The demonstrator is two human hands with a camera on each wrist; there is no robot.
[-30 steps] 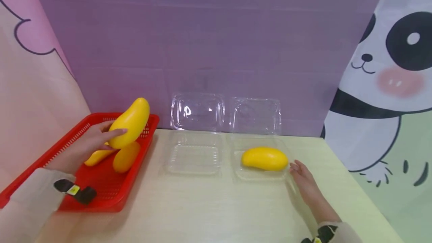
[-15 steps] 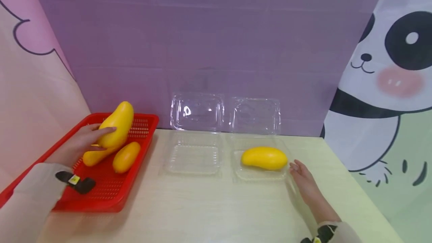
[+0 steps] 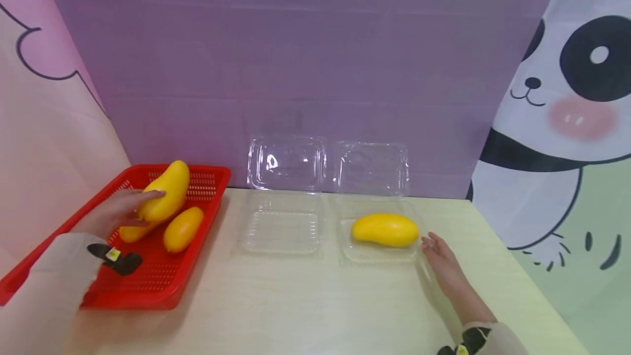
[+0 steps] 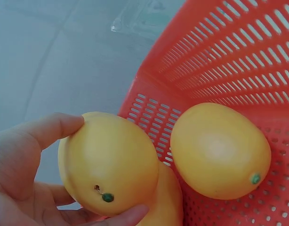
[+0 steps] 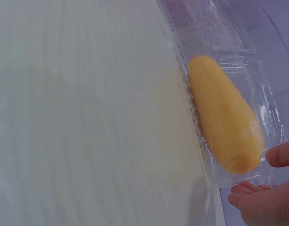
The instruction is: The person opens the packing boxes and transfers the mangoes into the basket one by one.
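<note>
My left hand (image 3: 115, 210) grips a yellow mango (image 3: 167, 190) low over the red basket (image 3: 148, 284). In the left wrist view, fingers and thumb wrap round this mango (image 4: 111, 155), its green stem spot showing. Partly hidden beneath it is a second mango (image 3: 130, 234), and an orange-yellow mango (image 3: 183, 229) lies beside them in the basket. At the right, my right hand (image 3: 447, 267) rests with relaxed fingers at the side of a clear plastic container (image 3: 347, 253). Inside that container a mango (image 3: 384, 230) lies on its side; the thumb is close to its end in the right wrist view.
Left of the filled container stands another clear container (image 3: 283, 234) with its lid (image 3: 287, 163) raised against the purple backdrop (image 3: 296, 59). The right container's lid (image 3: 372, 169) is raised likewise. Pale table surface (image 3: 305, 305) lies in front of both.
My left hand has moved down and left with the mango, lowering it into the basket onto the mango below. The right hand stays at the right container's side.
</note>
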